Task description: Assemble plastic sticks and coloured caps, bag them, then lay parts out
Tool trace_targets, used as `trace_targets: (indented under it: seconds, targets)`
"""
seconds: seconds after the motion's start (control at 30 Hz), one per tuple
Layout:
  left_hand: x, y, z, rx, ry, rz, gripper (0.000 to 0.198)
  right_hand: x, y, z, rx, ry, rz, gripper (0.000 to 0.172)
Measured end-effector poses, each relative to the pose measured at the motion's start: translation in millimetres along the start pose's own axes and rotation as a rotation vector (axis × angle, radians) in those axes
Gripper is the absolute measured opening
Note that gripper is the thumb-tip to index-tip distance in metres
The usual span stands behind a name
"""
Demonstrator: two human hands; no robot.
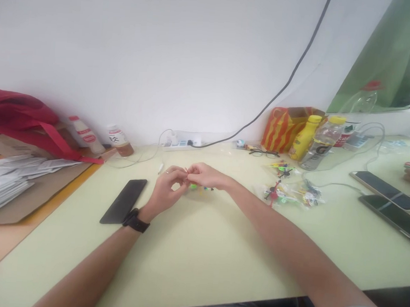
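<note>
- The left forearm (90, 260), bare, slants from the near left edge far and right.
- The left wrist (147, 213) runs almost straight on from it.
- The left hand (167, 188) is seen side-on, fingers curled, thumb reaching right, with a rounded gap between thumb and fingers and the tips drawn in.
- The right forearm (270, 226), also bare, slants from the near right far and left, showing more length.
- The right wrist (227, 183) is nearly straight.
- The right hand (205, 176) has bent fingers and a pinching grip.
- Both hands' fingertips come together near the middle; finer finger detail is blurred.
</note>
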State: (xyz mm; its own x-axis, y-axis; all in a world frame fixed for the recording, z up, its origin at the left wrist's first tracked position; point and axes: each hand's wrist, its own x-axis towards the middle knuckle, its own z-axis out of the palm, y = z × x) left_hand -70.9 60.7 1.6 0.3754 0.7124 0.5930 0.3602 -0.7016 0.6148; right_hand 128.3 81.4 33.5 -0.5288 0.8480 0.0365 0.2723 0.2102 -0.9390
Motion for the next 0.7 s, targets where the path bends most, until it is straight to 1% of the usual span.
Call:
trace_targets:
  seconds: [0.07,0.13,0.17,0.23,0.33,0.4,0.47,0.53,0.6,0.63,0.7]
  targets:
    - [-2,0,-0.5,0.016,-0.013,-0.008,0.008,1,2,-3,-0.211,0.075,0.027,0.011]
    - [-3,3,-1.3,0.041,-0.039,-0.025,0.008,4,7,-12,-0.392,0.149,0.06,0.01]
    - [-3,4,-1.7,0.058,-0.064,-0.03,0.009,4,12,-18,-0.45,0.177,0.085,0.007]
    - [-4,8,-2.3,0.094,-0.135,-0.027,0.011,5,23,-32,-0.53,0.227,0.162,0.009]
    - [-5,11,-3.2,0.146,-0.246,-0.021,0.013,3,37,-44,-0.624,0.241,0.273,0.012]
    - [-5,11,-4.2,0.192,-0.3,-0.013,0.016,2,41,-43,-0.659,0.232,0.291,0.01]
    - [-5,9,-5.3,0.238,-0.332,0.006,0.02,1,39,-35,-0.681,0.231,0.27,0.013]
    - [-4,7,-5.9,0.288,-0.352,0.018,0.034,1,34,-24,-0.7,0.229,0.232,0.018]
    - [-4,3,-5.4,0.336,-0.39,0.009,0.051,0,30,-14,-0.716,0.219,0.19,0.018]
    - [-5,1,-4.7,0.351,-0.423,-0.002,0.056,0,29,-11,-0.721,0.214,0.171,0.017]
    - [-6,-4,-2.9,0.362,-0.492,-0.026,0.058,0,28,-5,-0.726,0.205,0.142,0.015]
